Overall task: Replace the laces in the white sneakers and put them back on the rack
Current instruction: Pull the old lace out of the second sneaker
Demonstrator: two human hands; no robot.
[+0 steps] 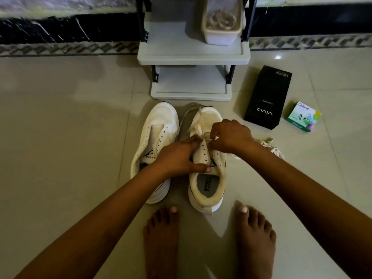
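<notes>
**A:** How far along is this?

**B:** Early, I'd judge. The rack (171, 43) stands far centre with no shoes on either shelf. There is only a tub (221, 27) on the upper one, at its right end.

**A:** And the sneakers?

**B:** Both sit side by side on the floor (60, 137), just near of the rack. The left sneaker (159, 125) has bare eyelets and no lace at all. On the right sneaker (209, 117), a lace (198, 129) runs only through the holes by the toe, and the nearer eyelets are empty.

**A:** What are the hands doing?

**B:** The left hand (177, 156) grips the right sneaker's upper, thumb on the tongue and fingers along the eyelet row. The right hand (231, 137) is curled, pinching the lace over the toe-end eyelets.

**A:** So what's left?

**B:** Most of it: finish this lacing, lace the left sneaker, then put both on the rack. A loose lace (271, 146) lies on the floor just right of the right sneaker, and I cannot tell whether it is old or new.
</notes>
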